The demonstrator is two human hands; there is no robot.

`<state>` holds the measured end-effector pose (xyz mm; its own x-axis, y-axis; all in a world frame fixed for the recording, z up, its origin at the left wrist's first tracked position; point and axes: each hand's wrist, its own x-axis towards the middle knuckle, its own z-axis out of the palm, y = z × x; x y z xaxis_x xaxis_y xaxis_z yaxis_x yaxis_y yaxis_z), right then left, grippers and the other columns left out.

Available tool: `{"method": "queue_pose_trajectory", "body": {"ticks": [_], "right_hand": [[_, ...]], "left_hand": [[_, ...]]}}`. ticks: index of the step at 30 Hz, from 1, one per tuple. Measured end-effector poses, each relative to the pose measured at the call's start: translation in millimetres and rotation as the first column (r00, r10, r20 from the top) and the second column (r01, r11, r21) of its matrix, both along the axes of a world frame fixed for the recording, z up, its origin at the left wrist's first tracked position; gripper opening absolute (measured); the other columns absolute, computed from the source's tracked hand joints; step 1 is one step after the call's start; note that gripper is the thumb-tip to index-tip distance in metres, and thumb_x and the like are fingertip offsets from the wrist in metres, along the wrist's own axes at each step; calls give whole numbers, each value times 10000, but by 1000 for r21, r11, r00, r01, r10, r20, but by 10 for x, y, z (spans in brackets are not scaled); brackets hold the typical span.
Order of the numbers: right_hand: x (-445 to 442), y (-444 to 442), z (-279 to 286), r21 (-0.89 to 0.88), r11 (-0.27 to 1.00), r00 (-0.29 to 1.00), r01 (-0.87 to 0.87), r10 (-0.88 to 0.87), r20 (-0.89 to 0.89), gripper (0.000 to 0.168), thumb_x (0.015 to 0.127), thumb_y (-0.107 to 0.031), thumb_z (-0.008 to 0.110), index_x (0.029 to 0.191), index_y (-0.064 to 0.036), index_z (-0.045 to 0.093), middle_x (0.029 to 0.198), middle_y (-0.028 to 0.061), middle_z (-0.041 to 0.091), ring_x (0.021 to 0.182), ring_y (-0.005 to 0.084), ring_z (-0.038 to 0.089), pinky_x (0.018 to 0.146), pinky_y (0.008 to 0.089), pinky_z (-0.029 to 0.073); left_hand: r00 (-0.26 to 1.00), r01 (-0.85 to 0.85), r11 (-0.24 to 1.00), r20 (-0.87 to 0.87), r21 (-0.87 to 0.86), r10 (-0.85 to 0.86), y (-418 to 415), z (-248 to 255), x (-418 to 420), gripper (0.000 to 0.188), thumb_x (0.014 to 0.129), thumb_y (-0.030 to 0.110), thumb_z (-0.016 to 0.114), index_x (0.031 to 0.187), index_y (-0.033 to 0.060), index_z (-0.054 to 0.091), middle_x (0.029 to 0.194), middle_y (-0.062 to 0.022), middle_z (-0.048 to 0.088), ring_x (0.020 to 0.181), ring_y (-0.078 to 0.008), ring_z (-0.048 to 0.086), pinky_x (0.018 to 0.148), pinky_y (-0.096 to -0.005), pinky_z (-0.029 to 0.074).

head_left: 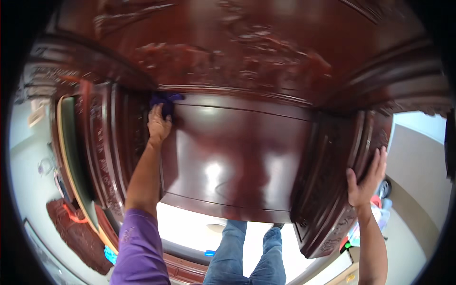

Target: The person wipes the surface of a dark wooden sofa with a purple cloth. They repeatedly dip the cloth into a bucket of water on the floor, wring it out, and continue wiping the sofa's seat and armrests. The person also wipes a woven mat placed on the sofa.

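A dark purple cloth (pixel 164 103) is bunched under my left hand (pixel 159 124), at the back left corner of a polished red-brown wooden seat (pixel 235 153). The fingers press the cloth where the seat meets the left side panel and the carved backrest (pixel 231 57). My right hand (pixel 368 180) lies against the outer part of the carved right armrest (pixel 331 178), thumb apart from the fingers, with no object in it. Bright reflections show on the glossy seat surface.
A carved left armrest (pixel 103 153) rises beside my left arm. Past it stands a green panel with a pale edge (pixel 73 149). Plastic items (pixel 377 217) lie beyond my right wrist. Under my legs (pixel 231 256) is a bright floor, with a small blue object (pixel 210 253) nearby.
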<state>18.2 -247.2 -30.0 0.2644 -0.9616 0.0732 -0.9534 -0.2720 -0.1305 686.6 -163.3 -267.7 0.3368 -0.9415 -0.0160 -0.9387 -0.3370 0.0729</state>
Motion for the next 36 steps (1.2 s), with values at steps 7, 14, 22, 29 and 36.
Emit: {"method": "queue_pose_trajectory", "body": {"ticks": [7,14,22,29,36], "right_hand": [[-63,5,9,64,996,998,58,-58,-1,971,814,-427,729,1536,64,304,1612,313,251,1491,502,227,1201,598,161],[-66,8,17,71,994,997,79,-77,-30,978,805,-453,721,1527,66,313,1613,308,248,1501,494,210,1207,598,139],[-85,-9,35,92,990,994,106,-105,-12,1001,797,-470,724,1538,56,305,1625,301,233,1517,475,192,1208,606,127],[-90,-3,27,115,987,993,115,-116,1,1033,781,-467,735,1558,38,278,1632,303,212,1524,470,175,1214,611,101],[-150,29,-14,103,988,993,114,-115,-1,1035,776,-463,739,1554,43,281,1628,305,220,1521,475,180,1207,617,112]], "left_hand": [[944,-41,976,-329,-212,-31,-568,-6,-1465,532,847,325,754,1298,74,621,1233,-241,560,1128,-429,566,990,-501,469],[738,319,934,-576,-163,-352,-407,244,-4029,483,720,185,755,1190,99,685,1333,-213,501,1192,-432,507,1033,-496,460],[321,-14,996,-944,-84,-75,-117,151,-4937,337,884,151,740,1209,100,668,1134,-199,625,1013,-351,649,924,-423,529],[585,282,946,-810,163,-34,-1335,238,-5007,512,983,209,586,1460,90,443,1356,-262,570,1285,-407,519,1071,-502,398],[709,384,914,-677,133,-199,-1282,223,-5134,616,892,147,599,1453,31,372,1126,-224,680,1166,-421,534,961,-572,418]]}}
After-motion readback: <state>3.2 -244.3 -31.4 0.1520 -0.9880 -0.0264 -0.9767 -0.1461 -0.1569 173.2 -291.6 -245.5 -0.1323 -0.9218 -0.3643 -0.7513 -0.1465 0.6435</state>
